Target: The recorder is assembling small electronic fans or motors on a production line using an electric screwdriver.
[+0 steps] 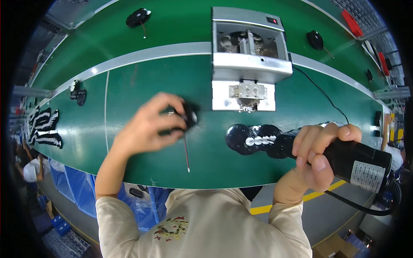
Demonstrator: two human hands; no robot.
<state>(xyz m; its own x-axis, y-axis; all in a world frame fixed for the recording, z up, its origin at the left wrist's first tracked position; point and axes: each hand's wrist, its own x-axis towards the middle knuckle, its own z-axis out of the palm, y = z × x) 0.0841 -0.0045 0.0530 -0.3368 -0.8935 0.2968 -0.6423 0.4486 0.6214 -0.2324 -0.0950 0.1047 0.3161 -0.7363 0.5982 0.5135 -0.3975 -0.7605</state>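
Note:
My left hand (152,122) is closed around a small black round part (189,117), blurred by motion, over the bench left of middle. A thin red wire (186,152) with a white tip trails from this part toward me. In my right hand (318,150) is a black electric screwdriver (359,165) with a pale label and a thick cord; it lies nearly level, pointing left. Its front end is close to a row of glossy black discs (239,139) with white marks on the bench; whether it touches them I cannot tell.
A silver screw feeder (254,64) stands at the back centre. Past it runs a green conveyor belt (180,26) carrying black parts with wires (138,18). Black-and-white stacked parts (45,127) lie far left. A black cable (320,90) crosses the bench at right.

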